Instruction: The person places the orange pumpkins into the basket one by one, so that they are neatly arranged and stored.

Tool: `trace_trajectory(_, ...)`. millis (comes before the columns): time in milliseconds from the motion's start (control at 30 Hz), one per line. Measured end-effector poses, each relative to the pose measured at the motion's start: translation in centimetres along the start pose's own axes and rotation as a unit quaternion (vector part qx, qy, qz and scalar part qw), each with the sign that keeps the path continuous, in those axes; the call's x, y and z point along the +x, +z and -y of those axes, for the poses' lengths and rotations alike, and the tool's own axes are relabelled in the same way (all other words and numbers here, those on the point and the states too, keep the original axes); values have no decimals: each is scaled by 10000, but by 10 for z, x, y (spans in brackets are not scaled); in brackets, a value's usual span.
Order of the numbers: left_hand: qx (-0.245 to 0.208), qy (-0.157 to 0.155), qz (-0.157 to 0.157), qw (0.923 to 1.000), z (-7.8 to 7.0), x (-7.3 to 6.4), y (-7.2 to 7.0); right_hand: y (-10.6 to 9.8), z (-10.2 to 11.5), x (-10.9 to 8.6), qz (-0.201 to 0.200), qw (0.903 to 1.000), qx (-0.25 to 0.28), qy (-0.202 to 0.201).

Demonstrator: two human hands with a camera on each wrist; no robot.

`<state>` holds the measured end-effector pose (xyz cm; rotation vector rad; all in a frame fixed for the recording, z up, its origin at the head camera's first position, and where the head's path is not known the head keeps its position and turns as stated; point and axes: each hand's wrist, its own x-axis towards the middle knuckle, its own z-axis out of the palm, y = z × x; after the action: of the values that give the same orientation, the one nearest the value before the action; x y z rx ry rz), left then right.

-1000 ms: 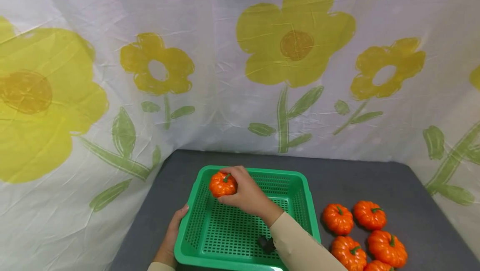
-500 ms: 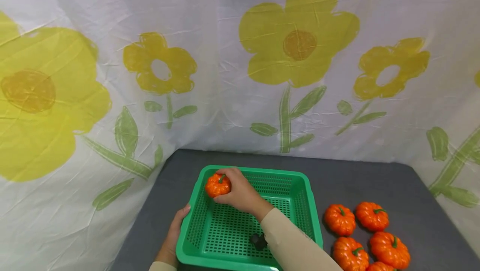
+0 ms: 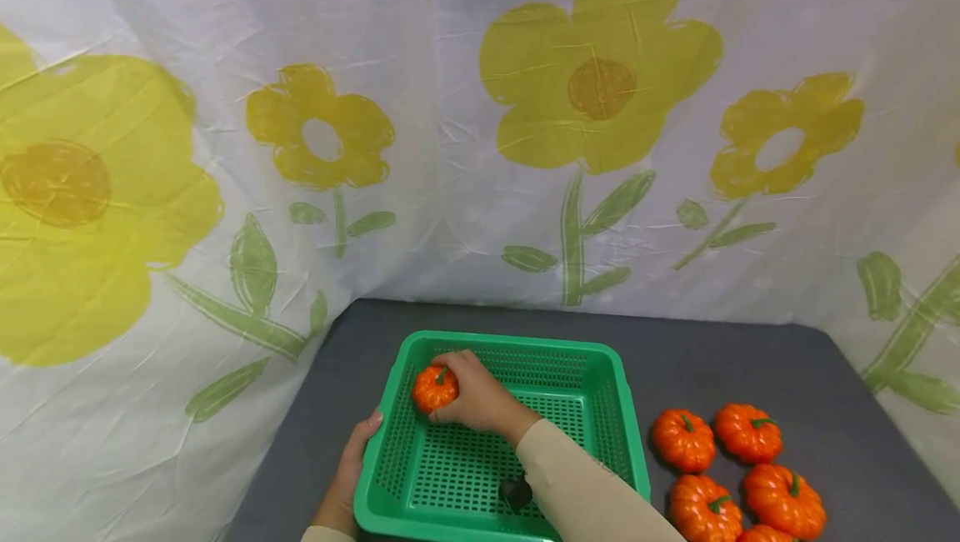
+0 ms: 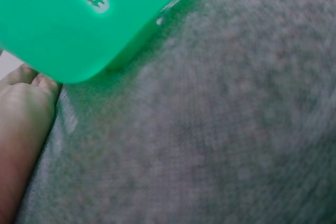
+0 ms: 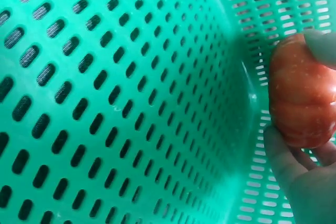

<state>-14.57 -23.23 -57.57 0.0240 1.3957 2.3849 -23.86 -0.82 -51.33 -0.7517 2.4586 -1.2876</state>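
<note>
A small orange pumpkin point(image 3: 433, 392) with a green stem is in my right hand point(image 3: 477, 396), low inside the back left part of a green plastic basket point(image 3: 626, 409). In the right wrist view, thumb and fingers point(image 5: 286, 163) lie on opposite sides of the pumpkin point(image 5: 299, 93), close to the slotted basket wall. My left hand point(image 3: 349, 467) holds the basket's left side, its thumb at the rim. The left wrist view shows that hand point(image 4: 29, 95) against the basket's outside point(image 4: 58, 35), its fingertips partly hidden.
Several more orange pumpkins point(image 3: 783, 500) are grouped on the dark grey table point(image 3: 720, 358) right of the basket. A small black object point(image 3: 515, 492) shows at my right sleeve, over the basket. A white curtain point(image 3: 435, 150) with yellow flowers surrounds the table.
My right hand has moved slightly left, then lower into the basket with the pumpkin. The left hand stays at the basket's side.
</note>
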Motion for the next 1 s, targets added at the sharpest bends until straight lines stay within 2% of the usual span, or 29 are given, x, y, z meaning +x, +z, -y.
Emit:
trace_trajectory(233, -172, 97, 219, 9996, -1, -2, -2, 3, -4, -2, 268, 9993, -245, 66)
trace_trajectory(433, -149, -27, 80, 9999, 1, -3, -2, 4, -6, -5, 443, 9985, -286, 134)
trace_trajectory(700, -239, -233, -17, 9994, 0, -4, -3, 5, -7, -4, 435, 9969, -657, 55)
trace_trajectory(833, -232, -190, -17, 9995, 0, -2, -2, 5, -6, -4, 404, 9956, -841, 44)
trace_trajectory(1000, -226, -116, 71, 9997, 0, -2, -3, 3, -4, -4, 324, 9962, -811, 68)
